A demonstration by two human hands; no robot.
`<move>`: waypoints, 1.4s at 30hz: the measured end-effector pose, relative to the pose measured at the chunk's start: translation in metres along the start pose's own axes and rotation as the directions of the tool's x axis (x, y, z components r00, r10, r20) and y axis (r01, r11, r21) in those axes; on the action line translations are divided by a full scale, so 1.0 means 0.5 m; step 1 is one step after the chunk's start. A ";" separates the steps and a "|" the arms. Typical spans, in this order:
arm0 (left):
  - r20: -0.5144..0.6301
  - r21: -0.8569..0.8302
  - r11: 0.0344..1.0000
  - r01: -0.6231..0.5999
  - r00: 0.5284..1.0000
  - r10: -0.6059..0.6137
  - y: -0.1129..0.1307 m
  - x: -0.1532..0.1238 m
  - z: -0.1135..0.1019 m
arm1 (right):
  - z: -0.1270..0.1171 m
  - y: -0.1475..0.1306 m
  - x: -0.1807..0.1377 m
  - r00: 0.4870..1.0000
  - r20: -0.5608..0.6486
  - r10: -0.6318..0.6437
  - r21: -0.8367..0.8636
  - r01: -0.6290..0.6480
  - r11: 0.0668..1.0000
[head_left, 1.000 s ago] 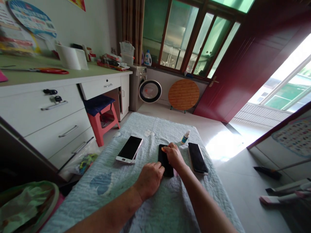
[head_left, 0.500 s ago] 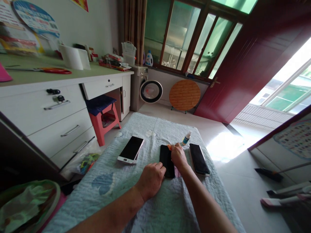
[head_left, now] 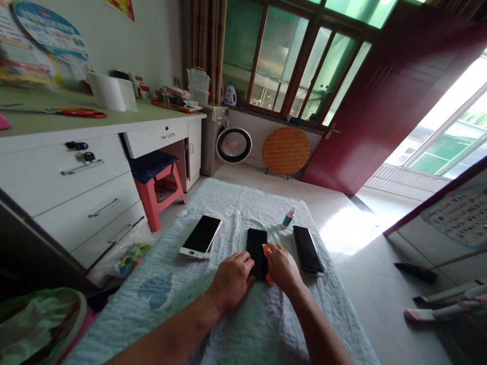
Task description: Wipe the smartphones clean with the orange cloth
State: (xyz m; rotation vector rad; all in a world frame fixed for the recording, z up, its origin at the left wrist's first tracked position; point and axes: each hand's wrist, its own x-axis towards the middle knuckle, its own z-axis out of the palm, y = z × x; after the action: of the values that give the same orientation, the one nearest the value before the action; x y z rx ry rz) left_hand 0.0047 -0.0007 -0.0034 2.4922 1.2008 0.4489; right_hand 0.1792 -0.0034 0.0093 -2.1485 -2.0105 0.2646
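- The right hand (head_left: 280,264) grasped an orange cloth (head_left: 266,250), bunched in the fingers; one end showed above the grip and another hung out below it, along the right edge of the phone (head_left: 256,243).
- The left hand (head_left: 231,276) lay with curled fingers at the lower left edge of the phone; whether it pinched that edge or merely steadied it, I could not tell.
- The phone lay between the two hands, flat on the quilt (head_left: 236,324), dark face up; its upper part stuck out beyond both grips, uncovered.
- Beyond the right grip stood a small bottle (head_left: 288,217), upright, white at the top; no hand touched it.
- To the right of the right grip lay a dark phone (head_left: 307,249), with something pale beneath it; to the left of the left hand, a little farther off, lay a white phone (head_left: 201,234), also on top of something.
- The work seemed under way rather than finished; the cloth was in the grip, and the phone sat between the hands.
- What was left was hard to judge; the phone's face looked plain and dark, too small to show marks; nor could I tell whether the outer two had been dealt with.
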 end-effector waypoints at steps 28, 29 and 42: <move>-0.050 -0.374 0.919 0.124 0.987 -0.153 -0.029 0.015 0.018 | 0.044 -0.020 -0.015 0.990 -0.139 0.030 -0.018 -0.032 0.999; -0.057 -0.415 0.901 0.123 0.985 -0.161 -0.029 0.016 0.019 | 0.044 -0.018 -0.015 0.990 -0.141 0.018 -0.001 -0.018 1.000; 0.155 -0.905 0.339 0.256 0.942 -0.298 -0.038 0.026 0.006 | 0.067 -0.038 -0.019 0.982 -0.181 0.050 0.041 -0.043 0.998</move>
State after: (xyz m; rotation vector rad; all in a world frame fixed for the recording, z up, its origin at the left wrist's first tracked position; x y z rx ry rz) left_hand 0.0007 0.0203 -0.0123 1.2551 0.9363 0.7970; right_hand 0.1516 -0.0111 -0.0184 -2.1157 -1.8429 0.1058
